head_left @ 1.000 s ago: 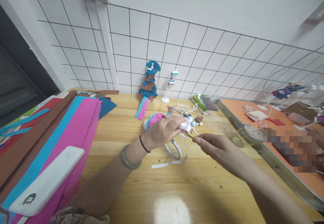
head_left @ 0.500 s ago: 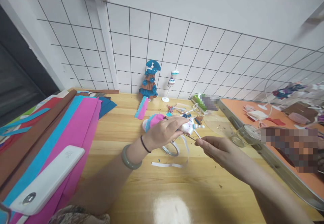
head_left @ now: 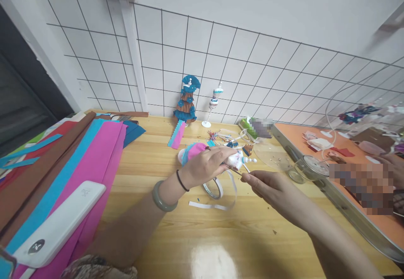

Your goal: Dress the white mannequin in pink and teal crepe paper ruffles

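L hand (head_left: 205,163) round wht beaded figure (head_left: 236,160), R hand (head_left: 268,183) w/ thin tool (head_left: 234,170)

One left hand (head_left: 205,161) and one right hand (head_left: 267,183) show, two in all. One blue-and-brown ornament (head_left: 187,102), one white ornament (head_left: 213,101) and one pink-and-white ornament (head_left: 235,160) make three at one wooden table (head_left: 151,237). With one orange table (head_left: 293,135), the tables come to two. There is one thin tool (head_left: 235,171), one roll of tape (head_left: 220,187), one power bank (head_left: 61,222), one bangle (head_left: 158,200) and one hair tie (head_left: 182,181).
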The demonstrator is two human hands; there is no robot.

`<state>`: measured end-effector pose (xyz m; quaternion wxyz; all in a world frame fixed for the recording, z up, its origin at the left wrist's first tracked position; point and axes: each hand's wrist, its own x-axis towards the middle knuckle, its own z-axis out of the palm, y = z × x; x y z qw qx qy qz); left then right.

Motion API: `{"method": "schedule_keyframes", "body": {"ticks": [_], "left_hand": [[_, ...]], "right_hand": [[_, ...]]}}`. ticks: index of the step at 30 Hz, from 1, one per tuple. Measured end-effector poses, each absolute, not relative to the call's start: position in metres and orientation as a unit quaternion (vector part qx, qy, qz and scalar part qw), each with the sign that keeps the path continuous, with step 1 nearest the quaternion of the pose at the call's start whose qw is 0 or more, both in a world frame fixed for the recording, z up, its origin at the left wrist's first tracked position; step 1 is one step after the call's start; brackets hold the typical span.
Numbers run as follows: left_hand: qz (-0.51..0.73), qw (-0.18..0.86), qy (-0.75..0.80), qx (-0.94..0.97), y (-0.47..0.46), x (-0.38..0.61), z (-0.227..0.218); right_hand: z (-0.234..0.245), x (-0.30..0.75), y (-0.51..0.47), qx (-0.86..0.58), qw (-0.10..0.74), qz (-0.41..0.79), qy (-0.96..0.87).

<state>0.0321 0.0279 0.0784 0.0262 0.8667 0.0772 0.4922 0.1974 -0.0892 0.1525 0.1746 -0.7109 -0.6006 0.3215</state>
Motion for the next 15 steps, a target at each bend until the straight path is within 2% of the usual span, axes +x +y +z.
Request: {"method": "schedule_keyframes", "body": {"ticks": [15], "left_hand": [[0.486,0.036,0.079,0.87,0.0231,0.0321,0.0839]], "right_hand": [[0.1494,0.1987,-0.0834,-0.725,0.167,0.326,-0.583]]}}
